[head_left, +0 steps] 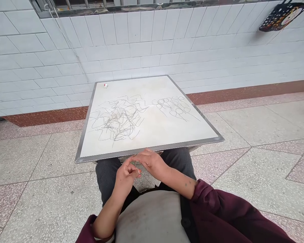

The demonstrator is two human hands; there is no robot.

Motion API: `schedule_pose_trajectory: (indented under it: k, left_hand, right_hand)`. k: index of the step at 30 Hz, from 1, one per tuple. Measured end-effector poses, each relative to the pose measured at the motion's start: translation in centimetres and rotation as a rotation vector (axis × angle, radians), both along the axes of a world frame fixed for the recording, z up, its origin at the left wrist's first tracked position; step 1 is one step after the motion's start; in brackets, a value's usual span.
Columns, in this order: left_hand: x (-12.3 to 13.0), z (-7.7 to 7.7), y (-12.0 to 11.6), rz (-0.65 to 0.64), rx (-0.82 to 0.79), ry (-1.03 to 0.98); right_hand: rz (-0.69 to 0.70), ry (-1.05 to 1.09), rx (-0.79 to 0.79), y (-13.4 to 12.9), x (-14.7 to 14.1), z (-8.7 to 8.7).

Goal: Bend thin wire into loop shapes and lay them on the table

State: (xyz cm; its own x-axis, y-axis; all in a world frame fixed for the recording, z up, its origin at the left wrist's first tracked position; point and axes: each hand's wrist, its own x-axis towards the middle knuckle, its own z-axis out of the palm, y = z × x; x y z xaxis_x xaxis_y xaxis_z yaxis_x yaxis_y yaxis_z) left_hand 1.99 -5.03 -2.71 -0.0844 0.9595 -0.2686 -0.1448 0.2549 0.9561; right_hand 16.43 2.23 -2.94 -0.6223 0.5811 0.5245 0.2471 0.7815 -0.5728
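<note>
My left hand (127, 173) is over my lap, just in front of the table's near edge, its fingers curled and its thumb bent in. My right hand (153, 163) meets it at the fingertips, with its fingers bent over and pressed together. Anything between the fingertips is too thin or hidden to make out. On the white table (152, 135) lies a tangled, spread-out heap of thin dark wire-like pieces (120, 123), on the left. To the right lies a looser group of similar thin pieces with round loops at one end (176, 109).
A small red and white object (105, 85) sits at the table's far left corner. The table has a grey metal rim and stands against a white tiled wall (142, 50). A dark patterned bag (281, 18) hangs on the wall at the upper right.
</note>
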Motion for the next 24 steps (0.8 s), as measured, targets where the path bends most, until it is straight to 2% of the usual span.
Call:
schedule_pose_trajectory:
  k: [5, 9, 15, 20, 24]
  left_hand:
    - [-0.4, 0.3, 0.0, 0.131, 0.070, -0.057]
    - [-0.4, 0.6, -0.1, 0.219, 0.110, -0.088]
    - [0.2, 0.7, -0.6, 0.141, 0.133, 0.009]
    - [0.6, 0.6, -0.8, 0.081, 0.156, 0.055]
    - [0.8, 0.8, -0.9, 0.069, 0.174, 0.100]
  right_hand:
    - [-0.141, 0.052, -0.219, -0.2, 0.4, 0.6]
    - [-0.144, 0.015, -0.378, -0.8, 0.7, 0.6]
    - [-0.160, 0.123, -0.491, -1.2, 0.2, 0.6]
    - [-0.149, 0.175, -0.650, -1.3, 0.2, 1.0]
    - [-0.148, 0.158, -0.619, -1.2, 0.4, 0.9]
